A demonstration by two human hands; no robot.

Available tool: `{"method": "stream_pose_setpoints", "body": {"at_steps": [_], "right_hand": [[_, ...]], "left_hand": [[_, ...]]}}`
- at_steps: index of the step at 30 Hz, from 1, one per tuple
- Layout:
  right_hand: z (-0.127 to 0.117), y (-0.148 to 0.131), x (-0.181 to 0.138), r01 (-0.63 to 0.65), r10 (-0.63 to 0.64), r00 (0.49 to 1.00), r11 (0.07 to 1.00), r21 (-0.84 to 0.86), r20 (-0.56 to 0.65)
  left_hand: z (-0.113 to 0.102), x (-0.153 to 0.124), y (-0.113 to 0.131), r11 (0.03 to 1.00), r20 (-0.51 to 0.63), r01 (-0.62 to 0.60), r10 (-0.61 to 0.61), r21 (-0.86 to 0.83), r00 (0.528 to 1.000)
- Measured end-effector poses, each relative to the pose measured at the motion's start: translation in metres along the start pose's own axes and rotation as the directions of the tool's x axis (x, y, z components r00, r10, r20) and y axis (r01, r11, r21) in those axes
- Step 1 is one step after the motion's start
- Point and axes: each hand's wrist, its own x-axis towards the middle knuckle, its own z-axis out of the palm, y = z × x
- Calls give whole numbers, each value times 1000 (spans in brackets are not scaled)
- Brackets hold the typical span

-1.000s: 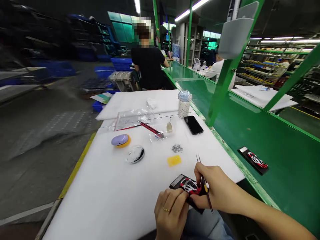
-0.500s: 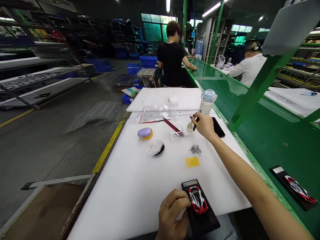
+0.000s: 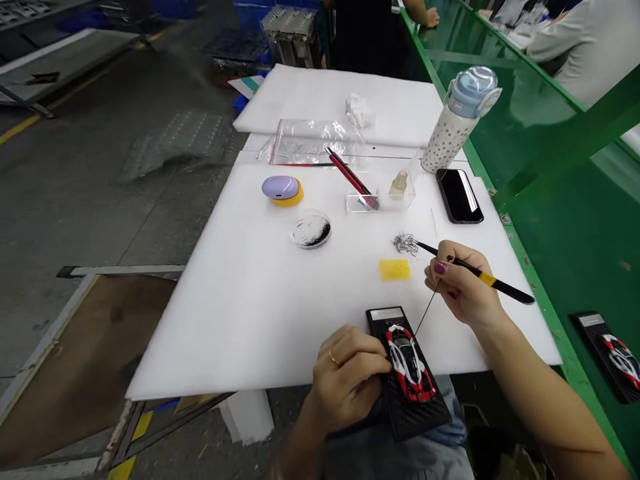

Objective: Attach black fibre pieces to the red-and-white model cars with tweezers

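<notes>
A red, white and black model car (image 3: 410, 362) sits on a black base (image 3: 409, 400) at the near edge of the white work surface (image 3: 240, 293). My left hand (image 3: 347, 380) is closed on the left side of that base, a ring on one finger. My right hand (image 3: 463, 288) pinches black tweezers (image 3: 475, 272) with a yellow band, tips pointing at a small heap of thin dark wire parts (image 3: 404, 244). A thin needle-like stick (image 3: 426, 310) also runs from these fingers down toward the car. A yellow pad (image 3: 395, 269) lies just left of the hand.
Farther back lie a round dish of dark bits (image 3: 311, 231), a purple and yellow case (image 3: 281, 189), red-handled tools (image 3: 350, 177) on a clear tray, a small bottle (image 3: 399, 185), a phone (image 3: 459, 195) and a dotted water bottle (image 3: 457, 117). A green conveyor (image 3: 565, 220) on the right carries another model car (image 3: 617, 353).
My right hand has come back from the small bottle at the far side to near the wire heap, now with a thin stick too. The view has tilted down. My left hand stays on the base.
</notes>
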Motion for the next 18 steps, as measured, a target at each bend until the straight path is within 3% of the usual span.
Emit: {"method": "stream_pose_setpoints", "body": {"at_steps": [4,18], "right_hand": [[-1,5,-3,-39,37,997,999,25,60],[0,9,-4,-40,36,993,998,39,114]], "left_hand": [[1,0,-1,999,-46,-18,17,-27,999],[1,-3,-1,999,-41,-33,32,-41,999]]}}
